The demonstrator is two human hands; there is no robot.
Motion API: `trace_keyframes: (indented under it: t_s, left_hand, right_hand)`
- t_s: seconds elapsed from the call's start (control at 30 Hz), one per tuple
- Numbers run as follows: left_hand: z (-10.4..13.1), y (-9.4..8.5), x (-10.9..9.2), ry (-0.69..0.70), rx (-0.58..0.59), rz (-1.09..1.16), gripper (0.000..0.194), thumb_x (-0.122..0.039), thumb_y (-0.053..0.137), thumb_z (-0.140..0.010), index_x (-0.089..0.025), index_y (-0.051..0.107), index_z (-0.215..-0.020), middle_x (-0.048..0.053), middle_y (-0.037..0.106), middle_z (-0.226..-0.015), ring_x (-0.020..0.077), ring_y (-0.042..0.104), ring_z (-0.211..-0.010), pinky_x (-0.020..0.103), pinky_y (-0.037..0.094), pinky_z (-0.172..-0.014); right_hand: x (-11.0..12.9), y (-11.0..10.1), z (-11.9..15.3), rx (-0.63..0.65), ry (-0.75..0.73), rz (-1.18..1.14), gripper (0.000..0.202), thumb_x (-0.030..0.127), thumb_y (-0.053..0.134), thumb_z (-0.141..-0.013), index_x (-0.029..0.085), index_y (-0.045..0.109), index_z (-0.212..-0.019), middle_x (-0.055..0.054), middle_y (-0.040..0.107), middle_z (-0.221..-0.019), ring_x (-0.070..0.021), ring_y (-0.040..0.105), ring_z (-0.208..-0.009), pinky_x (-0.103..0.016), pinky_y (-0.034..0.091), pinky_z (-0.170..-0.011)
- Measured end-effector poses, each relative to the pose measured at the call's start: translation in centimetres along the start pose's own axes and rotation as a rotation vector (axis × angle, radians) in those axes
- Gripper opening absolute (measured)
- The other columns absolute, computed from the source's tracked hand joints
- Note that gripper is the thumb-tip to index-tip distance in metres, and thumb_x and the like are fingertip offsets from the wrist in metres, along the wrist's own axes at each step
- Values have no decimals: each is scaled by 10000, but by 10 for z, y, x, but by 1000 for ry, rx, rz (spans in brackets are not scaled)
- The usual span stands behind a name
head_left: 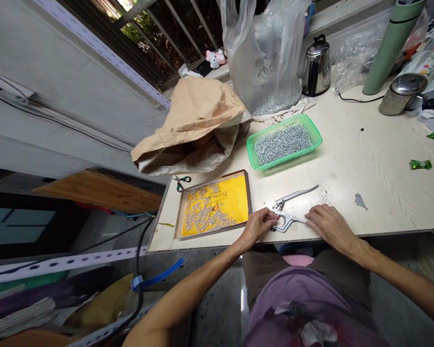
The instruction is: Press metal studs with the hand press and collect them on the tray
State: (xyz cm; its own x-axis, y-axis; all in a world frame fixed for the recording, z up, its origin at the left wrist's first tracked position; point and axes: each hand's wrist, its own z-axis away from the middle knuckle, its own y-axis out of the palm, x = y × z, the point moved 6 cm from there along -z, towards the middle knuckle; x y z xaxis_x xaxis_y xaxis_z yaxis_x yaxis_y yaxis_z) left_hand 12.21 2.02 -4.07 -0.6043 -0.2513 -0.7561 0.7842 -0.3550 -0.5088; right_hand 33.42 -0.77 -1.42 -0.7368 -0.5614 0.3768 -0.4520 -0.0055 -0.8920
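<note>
Silver spring-loaded hand pliers point(287, 219) lie near the table's front edge, their two handles spread apart. My left hand point(261, 224) is closed in a pinch at the jaw end, beside a small red part; what sits between the fingertips is too small to make out. My right hand point(331, 226) has its fingers curled over the end of the lower handle. To the left, a shallow tray point(250, 197) with a yellow lining holds many small metal tubes point(206, 217), loosely scattered. Behind the pliers, a green plastic basket point(316, 136) is filled with similar small metal pieces point(284, 143).
A large open brown paper bag point(198, 115) stands behind the tray, with green-handled scissors point(182, 182) at the table's left edge. Farther back are a clear plastic bag point(264, 62), a steel kettle point(317, 67), a green flask point(392, 48) and a metal cup point(401, 96). Green wrapped sweets point(421, 165) lie right.
</note>
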Motion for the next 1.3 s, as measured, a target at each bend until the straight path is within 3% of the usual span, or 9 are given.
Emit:
trace_keyframes:
  t_s: [0.13,0.27,0.4,0.6,0.7,0.87,1.07,1.2,1.3]
  left_hand:
    - [-3,-2,-4,-15,36,-118,101,-211,682,-676,-153,604,-648,-30,627,-605,100,549,-579,191,393,-564]
    - [-6,-1,-6,-76,101,-186,129,-226,679,-662,-153,581,-621,-45,596,-573,99,528,-561,195,370,-554]
    - [-7,-2,-11,-83,124,-226,118,-220,660,-664,-155,573,-619,-47,595,-577,101,532,-570,194,369,-556]
    - [-7,1,-5,-93,173,-198,122,-214,650,-652,-157,550,-611,-61,555,-540,84,497,-531,182,350,-529]
    - [-6,4,4,-117,208,-154,136,-214,652,-645,-157,536,-604,-66,535,-521,75,477,-498,176,345,-510]
    - [-5,5,9,-113,189,-112,180,-245,677,-652,-157,525,-612,-57,551,-530,76,484,-489,177,351,-502]
    - [1,2,4,-88,143,-204,166,-190,669,-701,-154,533,-612,-45,556,-555,85,492,-529,187,380,-536]
    - [16,4,-20,192,-39,-468,96,-160,616,-780,-160,580,-691,20,619,-733,157,575,-737,266,463,-684]
    - [23,23,-48,510,-102,-614,124,-254,592,-849,-165,606,-934,99,625,-1004,227,567,-945,367,484,-812]
  right_hand:
    - [-2,-4,-7,25,2,33,226,293,545,-895,156,625,-1057,-126,635,-1057,-243,563,-942,-360,450,-783]
    - [-10,-2,-19,82,-5,121,734,542,684,-736,124,482,-1305,-231,444,-1383,-373,395,-1263,-513,363,-977]
    - [-18,14,-27,186,-20,138,986,654,703,-626,104,390,-1382,-253,418,-1405,-403,313,-1334,-591,229,-1064]
    - [-28,22,-29,230,26,116,1090,674,694,-594,84,307,-1425,-257,357,-1450,-400,283,-1358,-559,225,-1090]
    - [-30,22,-29,235,41,109,1071,687,667,-607,117,293,-1433,-237,313,-1484,-399,272,-1364,-561,236,-1083]
    - [-29,20,-32,223,25,121,1028,643,682,-614,102,316,-1406,-234,403,-1416,-387,307,-1341,-537,238,-1084]
    - [-19,7,-37,181,25,157,824,525,734,-639,102,446,-1284,-179,571,-1148,-344,498,-1076,-503,340,-975]
    - [-13,1,-38,213,21,182,510,435,756,-686,130,572,-1051,-127,594,-991,-281,521,-924,-383,418,-786]
    - [-9,0,-36,210,24,192,347,353,761,-712,146,586,-929,-108,593,-931,-254,520,-881,-343,418,-745]
